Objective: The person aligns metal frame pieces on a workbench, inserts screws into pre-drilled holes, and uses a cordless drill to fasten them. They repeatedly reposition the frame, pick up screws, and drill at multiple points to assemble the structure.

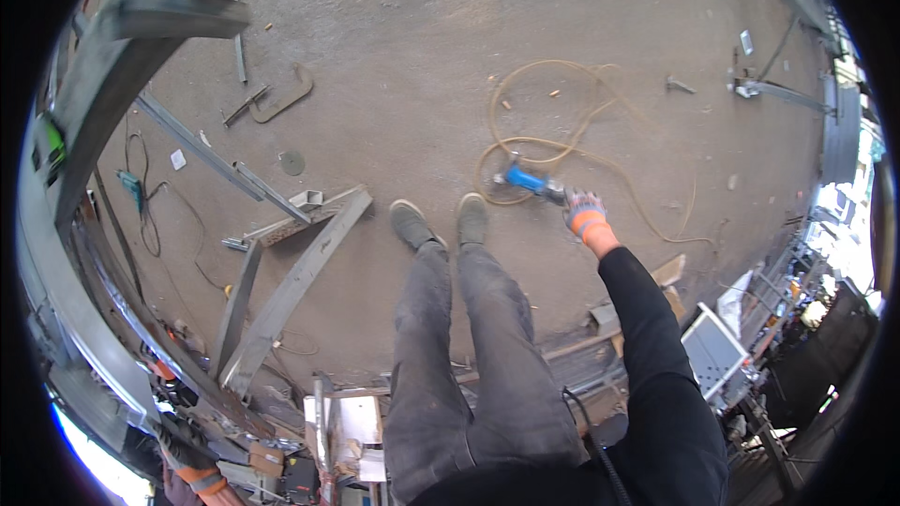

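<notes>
My right hand, in a grey glove with an orange cuff, is closed around the rear end of a blue angle grinder. Motion blurs the grinder, which is held out ahead and right of my shoes, its head pointing left. A yellowish hose or cable lies looped on the floor beyond it; where it joins the tool cannot be made out. At the lower left rim my left hand, in a dark glove with an orange cuff, is by the curved-looking grey steel frame. Its fingers are too dark to read.
Left of my feet stands a steel support. Past it lie steel profiles, a C-clamp, a round disc and a teal corded tool. A hammer lies far right. A grey panel and clutter stand near right.
</notes>
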Motion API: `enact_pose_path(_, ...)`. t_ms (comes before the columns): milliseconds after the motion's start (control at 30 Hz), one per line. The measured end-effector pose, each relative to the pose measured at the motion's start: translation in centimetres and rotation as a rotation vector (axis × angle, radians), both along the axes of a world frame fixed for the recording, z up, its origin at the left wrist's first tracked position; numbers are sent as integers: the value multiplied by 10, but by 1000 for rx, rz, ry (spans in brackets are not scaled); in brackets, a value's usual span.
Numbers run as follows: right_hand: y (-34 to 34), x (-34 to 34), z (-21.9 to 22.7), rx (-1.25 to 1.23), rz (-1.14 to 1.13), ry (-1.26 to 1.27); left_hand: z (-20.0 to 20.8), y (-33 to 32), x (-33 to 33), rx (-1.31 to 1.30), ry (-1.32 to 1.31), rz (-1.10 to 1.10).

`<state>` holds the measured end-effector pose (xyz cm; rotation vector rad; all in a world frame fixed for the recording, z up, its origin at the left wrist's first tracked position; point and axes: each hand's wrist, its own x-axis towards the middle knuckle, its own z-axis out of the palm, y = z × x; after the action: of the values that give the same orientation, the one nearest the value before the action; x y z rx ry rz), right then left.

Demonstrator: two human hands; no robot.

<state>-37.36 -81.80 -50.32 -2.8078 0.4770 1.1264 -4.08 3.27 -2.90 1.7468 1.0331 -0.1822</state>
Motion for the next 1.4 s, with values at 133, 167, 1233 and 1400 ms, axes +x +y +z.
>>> enact_pose_path(133, 36, 22, -156, 27, -282, 153, -4, 13, -5, 89, -58, -4)
enact_pose_path(167, 41, 26, -190, 79, -290, 84, -3, 14, -8, 80, -100, -91)
enact_pose_path(1233, 201, 397, 833, 1374, -82, -512, 30, -38, 17, -249, -116, 194)
enact_pose_path(1400, 262, 516, 818, 1414, -282, -565, 34, -41, 26, -315, -127, 206)
